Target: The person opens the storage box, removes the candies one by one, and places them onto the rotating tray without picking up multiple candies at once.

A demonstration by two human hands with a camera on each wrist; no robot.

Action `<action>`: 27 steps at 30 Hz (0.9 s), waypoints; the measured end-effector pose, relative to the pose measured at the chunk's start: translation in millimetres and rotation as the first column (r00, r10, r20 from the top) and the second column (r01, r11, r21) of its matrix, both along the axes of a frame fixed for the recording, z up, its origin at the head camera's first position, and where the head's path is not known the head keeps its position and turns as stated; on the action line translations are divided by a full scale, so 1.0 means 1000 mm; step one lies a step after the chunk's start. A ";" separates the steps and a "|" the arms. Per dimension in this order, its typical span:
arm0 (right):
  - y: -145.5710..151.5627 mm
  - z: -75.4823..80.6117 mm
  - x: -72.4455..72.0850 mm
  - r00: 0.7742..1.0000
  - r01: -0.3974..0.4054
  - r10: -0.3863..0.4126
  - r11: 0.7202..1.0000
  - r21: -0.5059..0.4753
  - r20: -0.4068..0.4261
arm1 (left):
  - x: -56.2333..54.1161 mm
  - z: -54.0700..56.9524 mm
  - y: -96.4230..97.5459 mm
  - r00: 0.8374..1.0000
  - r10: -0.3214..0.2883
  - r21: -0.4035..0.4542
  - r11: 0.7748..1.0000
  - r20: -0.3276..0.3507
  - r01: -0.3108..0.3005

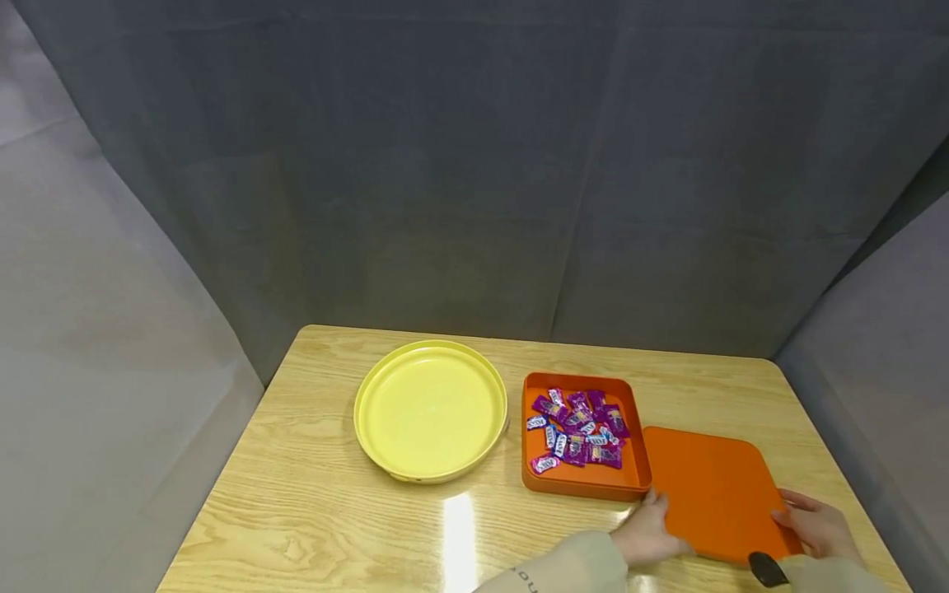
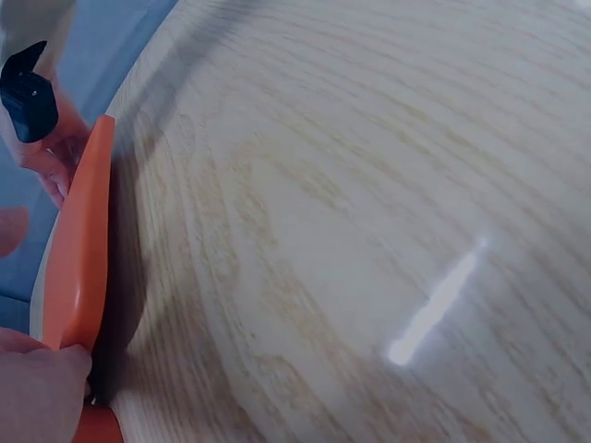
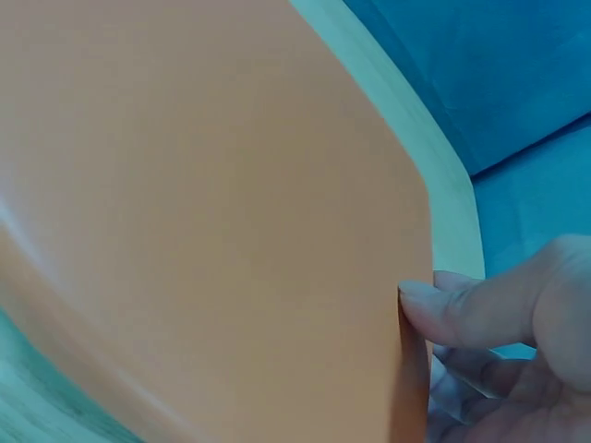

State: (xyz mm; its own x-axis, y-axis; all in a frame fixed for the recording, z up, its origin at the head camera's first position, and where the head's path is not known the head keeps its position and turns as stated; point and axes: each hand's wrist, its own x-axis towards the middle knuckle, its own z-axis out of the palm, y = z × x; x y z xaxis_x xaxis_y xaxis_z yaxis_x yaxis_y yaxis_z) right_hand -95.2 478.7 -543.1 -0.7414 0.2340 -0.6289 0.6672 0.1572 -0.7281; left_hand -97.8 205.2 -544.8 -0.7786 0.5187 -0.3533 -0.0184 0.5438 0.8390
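Note:
An orange square lid lies between my two hands at the right of the table, top face up. My left hand holds its left edge, close to the corner of the orange box. At the lid's right edge, my right hand grips the side; the right wrist view shows the thumb on the rim and the other fingers partly hidden behind it. In the left wrist view the lid appears edge-on, with shadow beside it. Wrapped candies in purple, blue and pink lie inside the uncovered box.
Left of the box stands a round yellow tray with a raised rim. Everything rests on a light wooden table. A dark cloth hangs behind the table, with grey cloth at both sides.

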 end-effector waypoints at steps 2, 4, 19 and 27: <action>0.000 -0.004 -0.001 0.999 0.038 -0.038 0.999 -0.023 -0.008 | 0.000 -0.001 -0.001 1.000 -0.013 -0.007 1.000 0.002 0.013; -0.001 -0.007 -0.002 0.998 0.067 -0.067 0.998 -0.006 -0.009 | 0.000 -0.002 -0.001 1.000 -0.023 -0.012 1.000 0.005 0.023; -0.009 -0.019 -0.003 0.974 0.224 -0.225 0.971 0.083 0.011 | -0.001 -0.007 -0.005 0.999 -0.039 -0.023 0.999 0.003 0.039; -0.005 -0.029 -0.008 0.971 0.232 -0.238 0.963 0.138 0.029 | -0.004 -0.005 -0.005 0.999 -0.050 -0.032 0.998 0.018 0.050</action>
